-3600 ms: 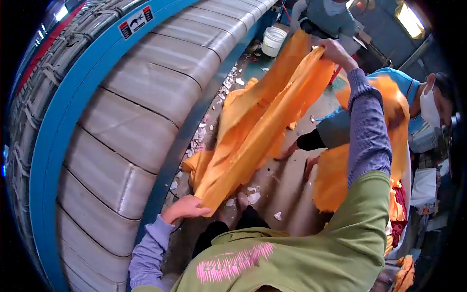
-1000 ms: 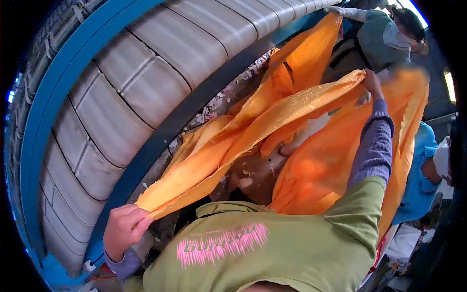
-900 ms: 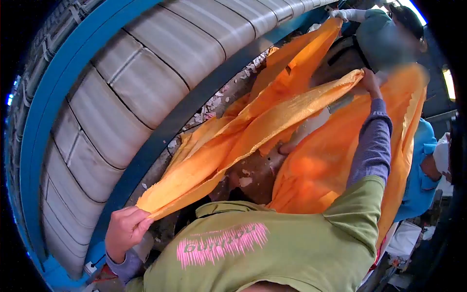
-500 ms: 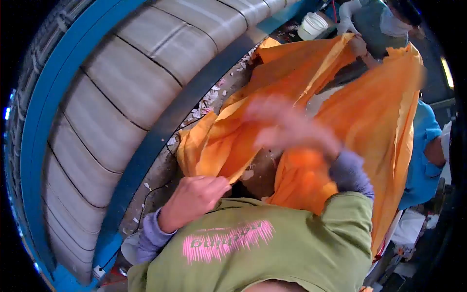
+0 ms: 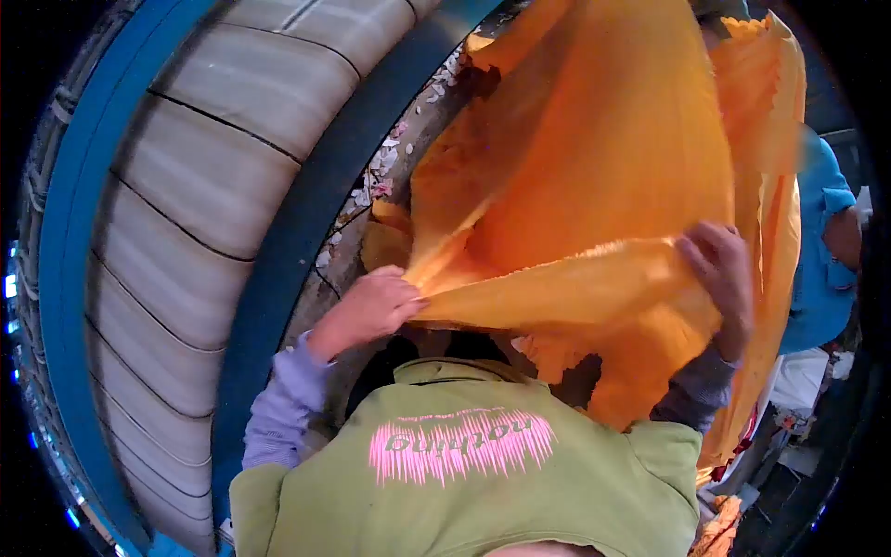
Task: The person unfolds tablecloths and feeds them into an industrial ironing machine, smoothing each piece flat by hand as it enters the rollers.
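Note:
A large sheet of orange fabric (image 5: pixel 613 158) spreads in front of my green shirt, one edge pulled taut between my hands. My left hand (image 5: pixel 371 306) is closed on a gathered corner, and folds fan out from its fingertips. At the other end of that edge, my right hand (image 5: pixel 722 274) pinches the cloth with bent fingers. The fabric hangs down between and below my hands, with a ragged part near my waist, and rises away toward the top of the view.
A curved blue-edged machine (image 5: pixel 269 232) with pale segmented panels fills the left side. Scraps (image 5: pixel 380 172) litter the floor beside it. At the right, a person in a blue shirt (image 5: pixel 821 251) stands behind more hanging orange cloth.
My right hand has moved right and now holds the cloth edge. My left hand is slightly higher. The fabric has billowed up, covering the bucket and most of the far person.

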Demonstrator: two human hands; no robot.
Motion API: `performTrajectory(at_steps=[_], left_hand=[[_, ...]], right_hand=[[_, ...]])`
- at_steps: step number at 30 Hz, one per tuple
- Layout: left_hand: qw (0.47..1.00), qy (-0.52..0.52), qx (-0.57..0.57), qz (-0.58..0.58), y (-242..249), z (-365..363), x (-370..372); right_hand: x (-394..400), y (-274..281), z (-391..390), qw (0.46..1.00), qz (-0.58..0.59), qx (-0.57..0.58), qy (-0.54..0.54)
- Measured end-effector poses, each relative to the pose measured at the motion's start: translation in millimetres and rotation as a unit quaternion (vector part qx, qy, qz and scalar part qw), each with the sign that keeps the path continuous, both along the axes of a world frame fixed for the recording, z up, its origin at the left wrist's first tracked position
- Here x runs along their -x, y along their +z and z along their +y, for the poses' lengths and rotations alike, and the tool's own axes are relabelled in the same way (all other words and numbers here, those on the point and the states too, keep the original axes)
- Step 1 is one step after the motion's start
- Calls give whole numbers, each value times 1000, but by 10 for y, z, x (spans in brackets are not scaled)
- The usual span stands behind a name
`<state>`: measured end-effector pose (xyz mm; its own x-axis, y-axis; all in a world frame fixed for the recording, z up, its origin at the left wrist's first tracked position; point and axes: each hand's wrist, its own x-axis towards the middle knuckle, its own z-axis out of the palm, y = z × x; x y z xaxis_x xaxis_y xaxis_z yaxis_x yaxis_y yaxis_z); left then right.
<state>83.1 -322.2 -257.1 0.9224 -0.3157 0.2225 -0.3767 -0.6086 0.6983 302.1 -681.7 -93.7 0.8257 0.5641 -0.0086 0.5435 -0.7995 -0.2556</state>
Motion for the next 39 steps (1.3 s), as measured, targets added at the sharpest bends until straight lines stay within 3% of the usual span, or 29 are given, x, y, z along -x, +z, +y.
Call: performTrajectory(at_steps=[1, 2, 5, 7, 9, 11, 12, 15, 19, 27, 32, 39], left_hand=[[1000, 23, 12, 7, 347, 90, -8], [1000, -24, -6, 11, 744, 131, 41], [988, -119, -67, 65, 1611, 128, 306], [990, -115, -73, 48, 1788, 39, 408], [988, -109, -95, 52, 1847, 3, 531], [984, -99, -127, 80, 1825, 15, 664], [977, -83, -166, 109, 1824, 68, 741], [985, 54, -145, 77, 1602, 62, 978], [982, 47, -178, 41, 1640, 153, 1190], [942, 180, -281, 36, 2147, -74, 1688], [925, 225, -303, 48, 2288, -120, 1972], [933, 224, -278, 37, 2108, -33, 1912]], right_hand=[[-96, -298, 37, 990, -103, 65, 76], [106, -391, 321, 986, -150, 26, 62], [677, -239, 1070, 952, -63, -129, 270], [1019, -248, 1449, 888, 49, -223, 399], [1326, -560, 1710, 834, 156, -278, 449], [1411, -781, 1767, 827, 152, -226, 492], [1446, -815, 1729, 830, 160, -229, 484], [1452, -717, 1575, 848, 168, -251, 436], [1545, -604, 1694, 837, 142, -259, 460], [1599, -513, 2066, 758, 29, -362, 541], [1721, -374, 2222, 725, 65, -366, 580], [1740, -484, 2189, 743, 108, -351, 560]])
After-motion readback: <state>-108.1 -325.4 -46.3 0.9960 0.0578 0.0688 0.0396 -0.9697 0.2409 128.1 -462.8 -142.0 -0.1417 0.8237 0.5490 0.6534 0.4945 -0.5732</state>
